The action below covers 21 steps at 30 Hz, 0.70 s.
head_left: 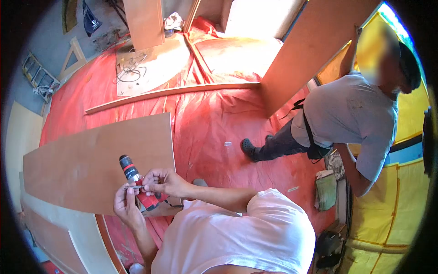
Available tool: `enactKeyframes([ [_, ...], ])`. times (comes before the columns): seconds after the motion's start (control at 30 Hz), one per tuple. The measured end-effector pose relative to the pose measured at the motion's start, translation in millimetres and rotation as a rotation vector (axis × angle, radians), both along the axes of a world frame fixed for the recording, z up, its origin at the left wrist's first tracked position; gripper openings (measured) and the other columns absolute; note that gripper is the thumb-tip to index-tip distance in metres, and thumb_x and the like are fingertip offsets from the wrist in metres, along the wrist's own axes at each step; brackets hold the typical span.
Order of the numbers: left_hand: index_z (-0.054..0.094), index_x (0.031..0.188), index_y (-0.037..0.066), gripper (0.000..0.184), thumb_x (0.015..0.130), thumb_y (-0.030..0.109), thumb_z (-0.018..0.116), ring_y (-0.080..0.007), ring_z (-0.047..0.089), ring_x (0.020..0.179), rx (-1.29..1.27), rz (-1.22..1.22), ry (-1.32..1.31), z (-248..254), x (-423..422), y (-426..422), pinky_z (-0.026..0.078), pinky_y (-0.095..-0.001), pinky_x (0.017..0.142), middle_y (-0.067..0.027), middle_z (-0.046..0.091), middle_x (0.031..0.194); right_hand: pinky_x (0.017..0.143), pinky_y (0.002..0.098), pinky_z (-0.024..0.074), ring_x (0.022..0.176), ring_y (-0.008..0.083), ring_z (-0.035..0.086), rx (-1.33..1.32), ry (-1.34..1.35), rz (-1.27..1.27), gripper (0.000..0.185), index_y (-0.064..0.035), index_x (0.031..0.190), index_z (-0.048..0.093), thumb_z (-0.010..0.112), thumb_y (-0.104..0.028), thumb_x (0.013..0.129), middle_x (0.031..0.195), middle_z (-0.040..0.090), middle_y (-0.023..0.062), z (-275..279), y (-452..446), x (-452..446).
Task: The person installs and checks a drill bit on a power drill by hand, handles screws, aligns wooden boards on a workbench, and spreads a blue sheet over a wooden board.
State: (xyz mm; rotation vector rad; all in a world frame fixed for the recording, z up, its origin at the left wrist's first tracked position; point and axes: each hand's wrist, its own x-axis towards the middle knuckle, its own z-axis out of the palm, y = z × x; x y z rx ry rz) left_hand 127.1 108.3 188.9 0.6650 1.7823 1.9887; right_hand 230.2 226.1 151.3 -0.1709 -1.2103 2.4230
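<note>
Left hand [128, 208]: narrow pinch on a slim metal piece [137, 187], above the panel's [98, 160] near right corner. Drill [131, 171]: beneath, apparently resting there; a bump could tip it. Right hand [168, 182]: fingertips closed on the same piece; uneven release could drop it.
</note>
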Motion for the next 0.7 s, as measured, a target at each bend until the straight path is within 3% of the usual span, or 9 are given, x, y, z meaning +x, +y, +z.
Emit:
enactKeyframes([
  [0.1,0.054,0.102,-0.003,0.015,0.091,0.006,0.050,-0.0122,0.056,0.077,0.019,0.003,0.041,-4.2,-6.0,-2.2,0.048,-0.0249,0.070,-0.0109,0.061,0.090,0.076,0.0253,0.0495,0.082,0.0110,0.058,-0.007,-0.008,0.001,0.013,0.0017,0.100,0.056,0.056,-0.003,0.088,0.090,0.061,0.0052,-9.9,2.2,-0.6],
  [0.2,0.051,0.104,-0.001,0.016,0.093,0.010,0.046,-0.0135,0.057,0.079,0.152,-0.038,0.003,2.1,-13.9,-4.0,0.049,-0.0258,0.070,-0.0110,0.060,0.089,0.082,0.0285,0.0483,0.090,0.0179,0.058,0.338,-0.029,-0.164,0.024,0.0024,0.109,0.053,0.055,0.002,0.085,0.099,0.059,0.0101,-41.6,11.3,-0.8],
  [0.3,0.048,0.108,0.003,0.017,0.095,0.013,0.043,-0.0147,0.058,0.080,0.144,0.026,-0.031,2.6,-24.6,-10.4,0.049,-0.0252,0.069,-0.0105,0.059,0.086,0.092,0.0354,0.0435,0.107,0.0288,0.052,0.748,-0.277,-0.061,0.054,0.0021,0.127,0.039,0.060,-0.001,0.077,0.116,0.050,0.0188,-67.2,19.9,9.9],
  [0.4,0.047,0.114,0.004,0.023,0.094,0.015,0.046,-0.0138,0.058,0.076,0.067,0.077,-0.035,-2.2,-35.8,-21.2,0.048,-0.0239,0.067,-0.0091,0.059,0.084,0.101,0.0396,0.0353,0.121,0.0356,0.041,1.124,-0.178,-0.026,0.085,-0.0002,0.139,0.018,0.068,-0.007,0.070,0.132,0.035,0.0248,-87.7,11.9,13.9],
  [0.43,0.047,0.115,0.004,0.024,0.094,0.016,0.047,-0.0135,0.058,0.075,0.056,0.063,-0.017,-3.6,-38.6,-24.9,0.048,-0.0237,0.066,-0.0090,0.059,0.084,0.106,0.0408,0.0274,0.127,0.0371,0.033,0.994,-0.296,0.139,0.099,-0.0004,0.141,0.006,0.071,-0.014,0.069,0.138,0.026,0.0256,-82.0,5.3,13.1],
  [0.53,0.048,0.117,0.002,0.028,0.094,0.017,0.048,-0.0124,0.058,0.071,0.015,0.029,0.020,-12.6,-48.1,-36.2,0.047,-0.0226,0.064,-0.0089,0.060,0.084,0.106,0.0417,0.0273,0.126,0.0395,0.032,0.908,-0.243,0.015,0.111,0.0008,0.141,0.008,0.081,-0.016,0.058,0.135,0.031,0.0268,-102.4,-19.3,4.6],
  [0.67,0.050,0.118,-0.001,0.032,0.094,0.020,0.048,-0.0124,0.059,0.072,-0.017,0.064,-0.159,-10.5,-44.2,-35.4,0.049,-0.0230,0.066,-0.0091,0.061,0.086,0.103,0.0424,0.0297,0.121,0.0400,0.038,0.957,-0.174,-0.179,0.101,-0.0008,0.142,0.007,0.074,-0.013,0.067,0.129,0.039,0.0256,-114.9,-35.7,-11.0],
  [0.7,0.047,0.121,-0.003,0.036,0.094,0.021,0.048,-0.0165,0.062,0.079,0.049,0.003,-0.220,-12.2,-45.3,-37.9,0.051,-0.0274,0.074,-0.0112,0.062,0.091,0.102,0.0422,0.0310,0.119,0.0395,0.041,0.971,-0.223,-0.213,0.095,-0.0010,0.141,0.011,0.073,-0.013,0.069,0.128,0.042,0.0245,-121.1,-40.6,-14.8],
])
